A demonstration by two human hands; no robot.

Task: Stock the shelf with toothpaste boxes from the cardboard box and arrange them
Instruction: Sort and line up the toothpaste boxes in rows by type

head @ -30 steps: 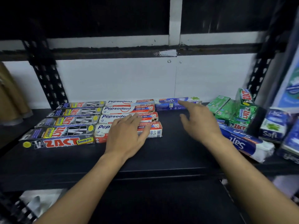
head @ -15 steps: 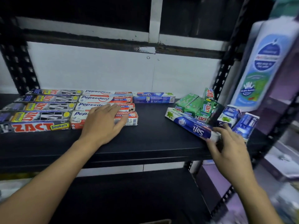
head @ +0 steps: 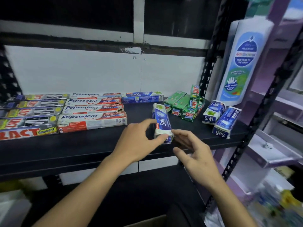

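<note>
A blue-and-white Safi toothpaste box (head: 161, 122) lies pointing front to back on the black shelf (head: 82, 149), near the middle. My left hand (head: 139, 141) pinches its near end between thumb and fingers. My right hand (head: 195, 154) hovers just right of that end with relaxed fingers, its fingertips close to the box. Rows of Zact Smokers boxes (head: 27, 132) and Pepsodent boxes (head: 91, 122) lie flat on the left. Another Safi box (head: 142, 97) lies at the back.
Green Zact boxes (head: 185, 106) are piled at the right, with two loose Safi boxes (head: 211, 112) (head: 226, 122) beside them. A tall white bottle (head: 242, 63) stands past the shelf post. A cardboard box edge (head: 147, 222) shows at the bottom.
My right hand brought the Safi box from the right-hand pile to the shelf's middle and loosened its grip. My left hand left the Pepsodent boxes and took hold of the Safi box.
</note>
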